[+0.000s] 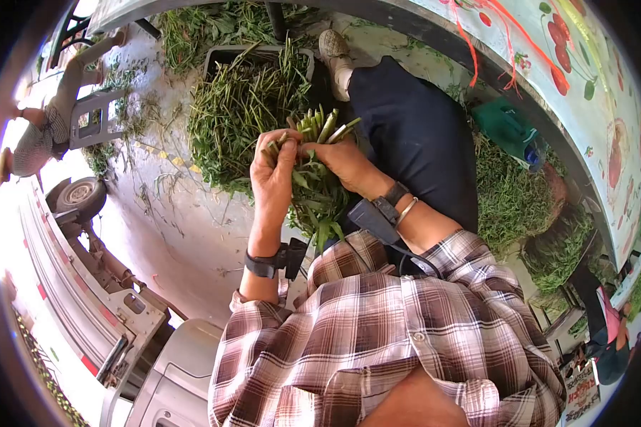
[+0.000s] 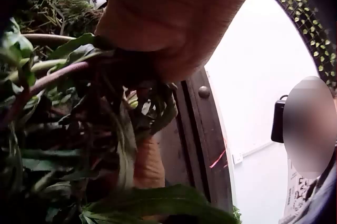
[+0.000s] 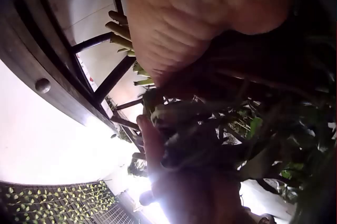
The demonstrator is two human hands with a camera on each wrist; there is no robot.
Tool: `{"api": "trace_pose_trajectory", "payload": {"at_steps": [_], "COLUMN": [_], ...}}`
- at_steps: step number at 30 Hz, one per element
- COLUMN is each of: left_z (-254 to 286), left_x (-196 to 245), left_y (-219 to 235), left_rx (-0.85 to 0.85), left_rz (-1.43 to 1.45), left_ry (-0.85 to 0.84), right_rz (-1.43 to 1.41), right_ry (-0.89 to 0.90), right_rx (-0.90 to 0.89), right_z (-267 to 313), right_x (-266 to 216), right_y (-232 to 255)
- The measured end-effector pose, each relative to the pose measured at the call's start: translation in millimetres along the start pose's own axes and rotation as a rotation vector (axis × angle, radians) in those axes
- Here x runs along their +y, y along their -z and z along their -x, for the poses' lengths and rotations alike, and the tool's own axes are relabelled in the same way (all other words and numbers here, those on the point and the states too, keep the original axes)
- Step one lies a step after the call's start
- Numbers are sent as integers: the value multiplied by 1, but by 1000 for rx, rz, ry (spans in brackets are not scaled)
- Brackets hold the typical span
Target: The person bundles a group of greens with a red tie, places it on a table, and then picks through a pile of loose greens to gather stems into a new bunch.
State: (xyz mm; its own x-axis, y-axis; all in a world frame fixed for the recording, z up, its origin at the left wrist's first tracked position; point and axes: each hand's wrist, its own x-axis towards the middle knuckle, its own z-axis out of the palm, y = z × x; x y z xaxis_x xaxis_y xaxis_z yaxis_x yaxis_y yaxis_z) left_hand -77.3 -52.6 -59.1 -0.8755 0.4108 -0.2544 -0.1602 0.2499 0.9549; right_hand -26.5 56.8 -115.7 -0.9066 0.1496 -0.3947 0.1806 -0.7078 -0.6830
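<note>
In the head view, a bunch of leafy green stems [image 1: 319, 203] hangs between both hands, its cut ends upward and its leaves down toward the lap. My left hand [image 1: 272, 167] pinches several stem ends between thumb and fingers. Beside it, my right hand [image 1: 349, 167] grips the thicker part of the bunch, with pale cut ends [image 1: 327, 127] sticking out above. Leaves [image 2: 124, 139] fill much of the left wrist view beneath the hand. In the right wrist view, cut stems [image 3: 122, 37] poke out past the palm, and the fingers behind are dark.
A grey crate [image 1: 312, 60] heaped with cut stems [image 1: 242, 107] stands ahead. More greens [image 1: 513, 192] lie at right under a table with a flowered cloth [image 1: 584, 78]. A vehicle [image 1: 78, 270] is at left, and another person [image 1: 39, 142] sits near a grey stool [image 1: 96, 117].
</note>
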Motion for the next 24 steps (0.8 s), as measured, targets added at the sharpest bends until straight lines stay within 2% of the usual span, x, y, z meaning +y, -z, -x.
{"api": "trace_pose_trajectory", "payload": {"at_steps": [3, 5, 9, 10, 14, 18, 21, 23, 24], "left_z": [-1, -3, -3, -4, -4, -3, -3, -4, -4], "left_x": [-8, -14, -16, -11, -9, -10, -14, -7, -5], "left_y": [-11, -13, -12, -15, -18, -21, -18, -19, -19], "left_rx": [32, 134, 198, 215, 218, 221, 210, 189, 189], "left_rz": [14, 6, 42, 19, 130, 133, 58, -174, -174], "left_ry": [-25, -27, 16, -45, -1, -71, -128, -223, -223], "right_rz": [-81, -105, -50, -42, -19, 7, -6, -17, -39], "right_ry": [-54, -90, -86, -104, -171, -202, -181, -168, -165], "right_rx": [-19, -30, -148, -180, -192, -229, -227, -225, -210], "right_z": [0, 2, 3, 3, 6, 6, 6, 5, 5], "right_x": [-1, -6, -8, -9, -15, -17, -15, -16, -17], "right_y": [1, -1, -3, -3, -2, -2, -1, -2, -3]}}
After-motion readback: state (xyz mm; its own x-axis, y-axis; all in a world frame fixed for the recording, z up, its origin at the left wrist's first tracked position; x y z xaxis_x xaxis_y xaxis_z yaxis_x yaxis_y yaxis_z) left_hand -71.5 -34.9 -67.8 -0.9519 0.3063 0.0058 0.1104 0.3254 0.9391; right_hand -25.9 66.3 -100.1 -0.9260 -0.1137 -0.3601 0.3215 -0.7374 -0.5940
